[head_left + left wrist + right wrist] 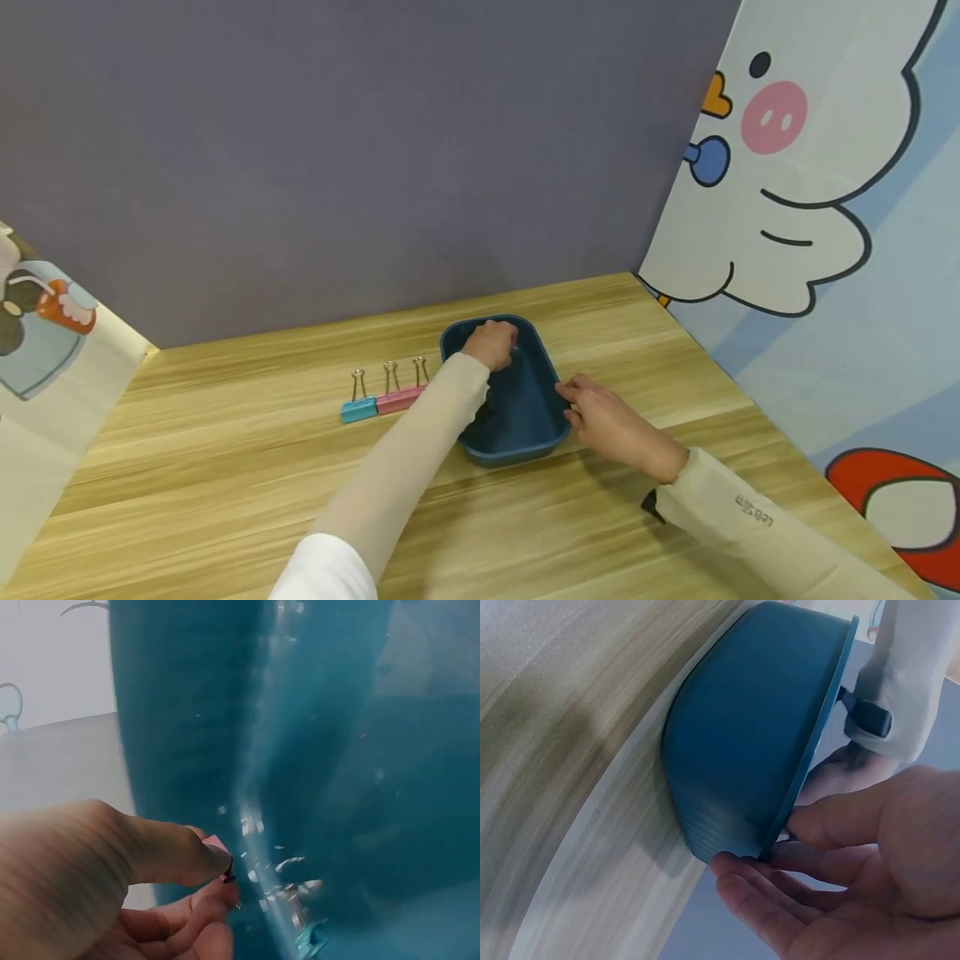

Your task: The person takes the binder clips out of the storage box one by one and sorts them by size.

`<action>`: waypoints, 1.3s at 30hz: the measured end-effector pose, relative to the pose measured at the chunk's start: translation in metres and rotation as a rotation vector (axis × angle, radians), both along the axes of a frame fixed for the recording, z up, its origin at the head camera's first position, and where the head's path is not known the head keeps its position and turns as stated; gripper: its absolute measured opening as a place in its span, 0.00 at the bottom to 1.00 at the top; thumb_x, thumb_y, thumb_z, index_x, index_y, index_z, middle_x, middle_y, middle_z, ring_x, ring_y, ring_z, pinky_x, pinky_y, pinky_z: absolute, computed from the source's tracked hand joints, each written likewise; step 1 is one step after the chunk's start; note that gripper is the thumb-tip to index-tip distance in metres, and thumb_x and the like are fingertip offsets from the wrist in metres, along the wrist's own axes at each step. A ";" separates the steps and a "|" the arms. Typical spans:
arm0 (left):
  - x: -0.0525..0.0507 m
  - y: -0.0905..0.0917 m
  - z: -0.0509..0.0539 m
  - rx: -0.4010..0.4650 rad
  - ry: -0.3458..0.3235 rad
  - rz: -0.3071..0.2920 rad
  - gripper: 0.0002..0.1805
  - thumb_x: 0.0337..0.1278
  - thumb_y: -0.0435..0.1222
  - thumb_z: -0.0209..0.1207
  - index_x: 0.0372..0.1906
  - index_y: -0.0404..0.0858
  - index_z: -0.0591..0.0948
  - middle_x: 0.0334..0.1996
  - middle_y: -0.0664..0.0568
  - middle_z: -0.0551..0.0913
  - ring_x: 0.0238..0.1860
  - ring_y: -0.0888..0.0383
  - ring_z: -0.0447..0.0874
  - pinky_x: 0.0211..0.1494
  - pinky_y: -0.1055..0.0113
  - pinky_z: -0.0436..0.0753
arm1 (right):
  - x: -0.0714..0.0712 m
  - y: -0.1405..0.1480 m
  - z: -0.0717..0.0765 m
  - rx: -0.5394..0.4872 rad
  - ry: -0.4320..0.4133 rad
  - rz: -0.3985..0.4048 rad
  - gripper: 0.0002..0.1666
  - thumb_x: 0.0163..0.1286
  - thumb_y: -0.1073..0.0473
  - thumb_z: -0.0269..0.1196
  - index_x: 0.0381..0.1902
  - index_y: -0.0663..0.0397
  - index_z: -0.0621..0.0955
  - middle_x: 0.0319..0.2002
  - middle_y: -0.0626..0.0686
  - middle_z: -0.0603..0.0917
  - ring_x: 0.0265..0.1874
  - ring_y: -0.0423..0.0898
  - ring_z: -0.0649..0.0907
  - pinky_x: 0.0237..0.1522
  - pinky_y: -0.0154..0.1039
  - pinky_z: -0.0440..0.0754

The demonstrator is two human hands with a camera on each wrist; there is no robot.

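Note:
Inside the dark blue bin [525, 408], my left hand [491, 343] reaches down near the far end. The left wrist view has the left hand [172, 862] pinching a small pink clip [217, 844] between thumb and fingers, most of it hidden. Below it a teal clip [311, 939] lies in the bin, blurred. My right hand [611, 423] holds the bin's right rim; in the right wrist view the right hand [840, 862] has its thumb on the rim and fingers against the outer wall of the bin [742, 735].
Left of the bin, a teal binder clip [359, 409] and pink binder clips [397, 401] stand in a row on the wooden table [225, 467], handles up. A grey panel [337, 167] rises behind, with cartoon-printed sheets [810, 167] at the sides.

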State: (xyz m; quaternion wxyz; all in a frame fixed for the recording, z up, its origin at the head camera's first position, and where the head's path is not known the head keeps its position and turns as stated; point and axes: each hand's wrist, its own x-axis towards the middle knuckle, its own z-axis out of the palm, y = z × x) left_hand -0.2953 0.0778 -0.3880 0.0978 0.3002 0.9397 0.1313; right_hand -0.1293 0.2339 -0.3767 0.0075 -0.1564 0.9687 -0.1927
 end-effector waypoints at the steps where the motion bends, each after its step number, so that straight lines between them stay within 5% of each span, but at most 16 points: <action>1: 0.001 -0.003 0.003 0.015 -0.005 -0.012 0.08 0.60 0.28 0.56 0.42 0.39 0.80 0.33 0.52 0.77 0.31 0.56 0.76 0.34 0.64 0.76 | 0.000 0.000 0.000 -0.001 -0.003 -0.001 0.26 0.65 0.69 0.60 0.60 0.74 0.70 0.50 0.61 0.73 0.26 0.39 0.72 0.28 0.33 0.73; 13: 0.011 -0.033 0.027 0.120 0.126 -0.142 0.07 0.61 0.28 0.54 0.38 0.43 0.79 0.36 0.53 0.78 0.32 0.57 0.73 0.36 0.65 0.73 | 0.000 0.002 -0.002 0.004 0.027 0.013 0.26 0.64 0.70 0.60 0.59 0.76 0.71 0.47 0.60 0.74 0.30 0.42 0.74 0.31 0.36 0.75; 23: 0.018 -0.046 0.037 0.228 0.105 -0.318 0.09 0.64 0.31 0.55 0.44 0.47 0.80 0.34 0.51 0.80 0.28 0.63 0.74 0.34 0.70 0.75 | 0.000 0.001 -0.001 0.001 0.020 0.011 0.26 0.65 0.70 0.60 0.59 0.75 0.70 0.49 0.62 0.74 0.30 0.42 0.75 0.30 0.35 0.75; 39: 0.036 -0.077 0.046 0.248 0.241 -0.417 0.11 0.58 0.27 0.58 0.43 0.43 0.81 0.31 0.55 0.77 0.31 0.63 0.73 0.37 0.73 0.74 | -0.001 0.001 -0.001 0.011 0.036 0.020 0.25 0.64 0.71 0.60 0.58 0.77 0.71 0.47 0.62 0.75 0.32 0.43 0.76 0.30 0.36 0.75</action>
